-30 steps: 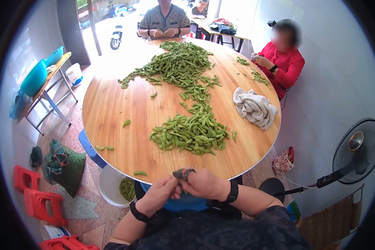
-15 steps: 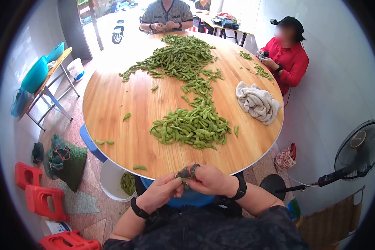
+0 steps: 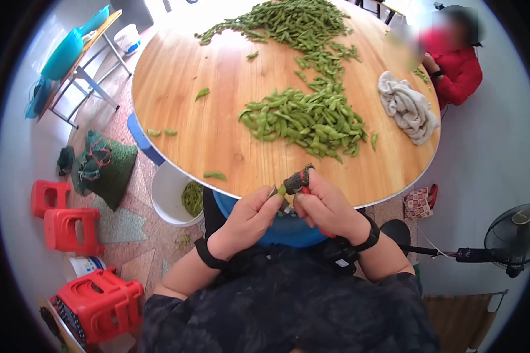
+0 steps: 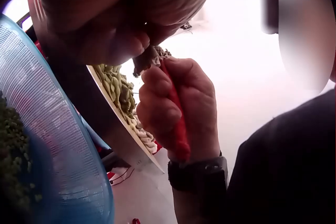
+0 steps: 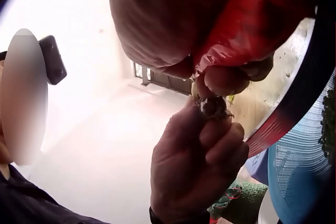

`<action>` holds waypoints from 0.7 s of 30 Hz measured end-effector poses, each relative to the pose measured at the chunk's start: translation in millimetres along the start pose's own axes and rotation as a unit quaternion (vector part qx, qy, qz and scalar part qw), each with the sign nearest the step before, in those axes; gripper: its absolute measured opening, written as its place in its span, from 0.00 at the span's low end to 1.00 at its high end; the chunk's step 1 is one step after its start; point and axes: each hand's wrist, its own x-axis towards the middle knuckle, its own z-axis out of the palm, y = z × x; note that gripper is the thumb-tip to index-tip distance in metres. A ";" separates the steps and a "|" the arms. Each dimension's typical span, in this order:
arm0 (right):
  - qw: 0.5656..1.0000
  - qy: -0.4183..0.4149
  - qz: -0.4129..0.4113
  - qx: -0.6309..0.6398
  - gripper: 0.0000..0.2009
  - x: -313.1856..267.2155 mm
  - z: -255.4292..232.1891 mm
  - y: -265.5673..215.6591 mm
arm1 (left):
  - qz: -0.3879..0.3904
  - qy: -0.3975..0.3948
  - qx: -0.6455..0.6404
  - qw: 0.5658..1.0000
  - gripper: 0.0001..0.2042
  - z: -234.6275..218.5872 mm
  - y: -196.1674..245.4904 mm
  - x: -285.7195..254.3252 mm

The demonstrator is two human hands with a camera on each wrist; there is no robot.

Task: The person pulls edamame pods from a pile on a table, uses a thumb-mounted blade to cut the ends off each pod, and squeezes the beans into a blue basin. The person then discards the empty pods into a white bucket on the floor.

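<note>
Above the table's near edge, my left hand (image 3: 248,216) pinches a green soybean pod (image 3: 282,191) between thumb and fingers. Beside it, my right hand (image 3: 331,207) grips a slim red-handled tool (image 4: 176,112); its working end is hidden at the fingertips. A dark wrap (image 3: 297,180) with a red band covers a fingertip of the right hand, and the pod meets it. Below both hands sits a blue mesh basket (image 4: 58,98) with small green beans (image 4: 13,153) inside. A pile of soybean pods (image 3: 306,120) lies on the round wooden table (image 3: 176,123) in front.
A larger pod heap (image 3: 294,23) covers the table's far part. A crumpled cloth (image 3: 407,109) lies at the right, near a person in red (image 3: 456,67). Left of my legs stand a white bucket (image 3: 169,191) with pods and red stools (image 3: 73,229). A fan (image 3: 512,232) stands at right.
The head view has tipped downward, so the table sits higher in it. My hands have drawn slightly apart, and the pod and red handle show between them.
</note>
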 end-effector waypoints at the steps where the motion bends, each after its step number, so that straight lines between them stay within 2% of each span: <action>1: 1.000 -0.013 -0.014 -0.012 0.04 0.1 -0.8 2.3 | 0.023 -0.016 -0.005 1.000 0.11 0.9 -2.3 -0.5; 3: 0.999 -0.029 -0.019 -0.020 0.04 -0.6 -0.9 2.1 | 0.068 -0.036 0.003 0.997 0.11 3.3 -1.3 -0.6; 7: 0.996 -0.045 -0.039 -0.069 0.05 0.7 -3.2 5.2 | 0.049 -0.035 0.036 0.998 0.11 1.3 1.9 -2.4; 8: 0.996 -0.046 -0.039 -0.068 0.05 1.8 -3.4 8.8 | 0.096 -0.017 0.095 0.991 0.09 2.3 2.5 -3.0; 9: 0.990 -0.043 -0.079 -0.107 0.05 3.2 -3.5 14.4 | 0.143 0.002 0.152 0.978 0.09 2.8 2.5 -3.4; 10: 0.982 -0.040 -0.118 -0.145 0.06 4.0 -3.2 18.1 | 0.142 0.002 0.152 0.978 0.09 2.6 2.0 -3.3; 12: 0.975 -0.036 -0.133 -0.174 0.06 4.1 -2.4 20.3 | 0.243 0.037 0.287 0.926 0.07 2.2 1.4 -2.7; 13: 0.967 -0.032 -0.149 -0.204 0.07 3.9 -2.0 21.1 | 0.242 0.037 0.287 0.926 0.07 3.0 3.2 -3.3; 15: 0.966 -0.037 -0.132 -0.219 0.07 0.3 -0.3 15.6 | 0.290 0.063 0.347 0.889 0.07 5.4 8.9 -5.4; 17: 0.964 -0.042 -0.114 -0.234 0.07 -3.2 1.3 12.9 | 0.290 0.062 0.348 0.889 0.07 5.2 7.7 -6.0; 19: 0.955 -0.032 -0.139 -0.260 0.08 -5.0 2.5 12.8 | 0.289 0.062 0.349 0.889 0.07 3.8 4.8 -6.1; 21: 0.955 -0.034 -0.140 -0.260 0.08 -6.1 2.1 13.2 | 0.228 0.012 0.257 0.939 0.07 0.6 -0.5 -5.6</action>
